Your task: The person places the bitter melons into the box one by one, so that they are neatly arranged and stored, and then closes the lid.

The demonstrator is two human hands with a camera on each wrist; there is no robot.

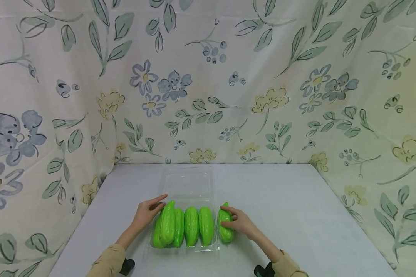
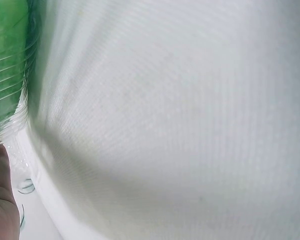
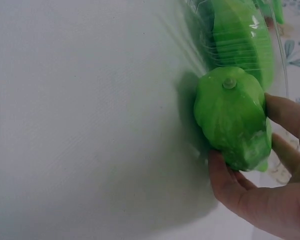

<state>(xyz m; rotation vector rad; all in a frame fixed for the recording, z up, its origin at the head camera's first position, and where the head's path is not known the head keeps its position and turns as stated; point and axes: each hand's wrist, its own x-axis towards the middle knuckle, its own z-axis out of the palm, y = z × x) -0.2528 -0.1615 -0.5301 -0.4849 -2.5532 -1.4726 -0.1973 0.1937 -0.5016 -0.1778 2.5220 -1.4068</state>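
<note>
A clear plastic clamshell box (image 1: pixel 180 248) lies with its lid folded back, holding several ridged bright green bitter melons (image 1: pixel 192 226). One bitter melon (image 1: pixel 168 225) rests on top of the others at the left, its pointed end up and away. My left hand (image 1: pixel 147 213) is at the box's left side, fingers extended at that melon's tip and the box edge; in the left wrist view its fingertip (image 2: pixel 2 155) meets the ribbed plastic wall. Just right of the box, my right hand (image 1: pixel 240 222) grips another bitter melon (image 3: pixel 232 117) between thumb and fingers, stem end toward the wrist camera.
The transparent lid (image 1: pixel 187 184) lies flat behind the box. All this stands on a white table (image 1: pixel 280 200), with a floral curtain (image 1: pixel 208 84) hanging behind and along the sides. Black straps with devices (image 1: pixel 127 266) are on both wrists.
</note>
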